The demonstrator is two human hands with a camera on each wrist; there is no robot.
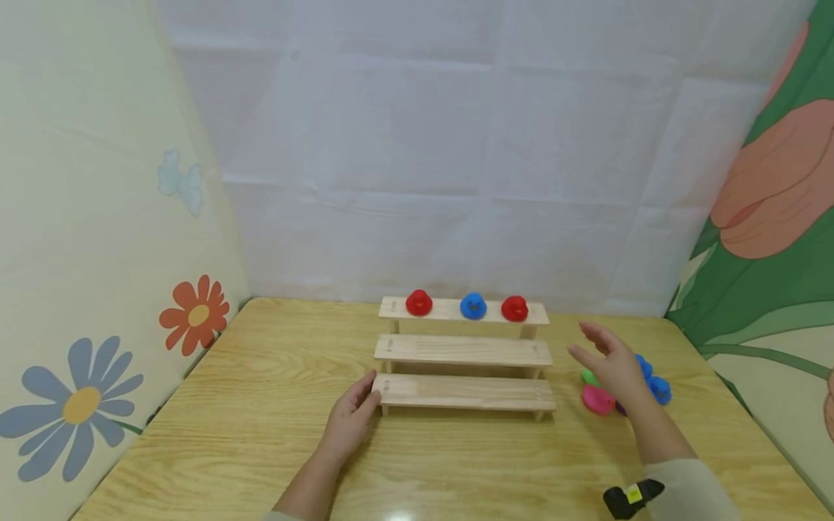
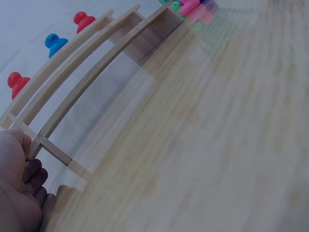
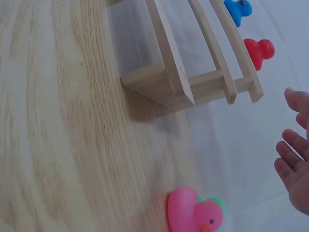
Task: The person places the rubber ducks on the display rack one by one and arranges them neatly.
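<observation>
A three-tier wooden stand (image 1: 464,391) stands on the table, its steps rising toward the back. On the top step sit a red rubber duck (image 1: 419,303), a blue rubber duck (image 1: 473,306) and another red rubber duck (image 1: 515,309), spaced apart. My left hand (image 1: 352,420) grips the left end of the lowest step, fingers curled at its edge in the left wrist view. Right of the stand, my right hand (image 1: 615,369) hovers with fingers spread and holds nothing. Beneath and behind it lies a group of ducks, among them a pink duck (image 1: 597,399) and a blue duck (image 1: 660,390); the hand partly hides them.
The wood-grain table (image 1: 260,434) reaches back to a white cloth backdrop (image 1: 456,145). Flower-printed panels flank it: a cream left panel (image 1: 98,239) and a green and pink right panel (image 1: 775,202). A green duck (image 1: 589,377) peeks out beside the pink one.
</observation>
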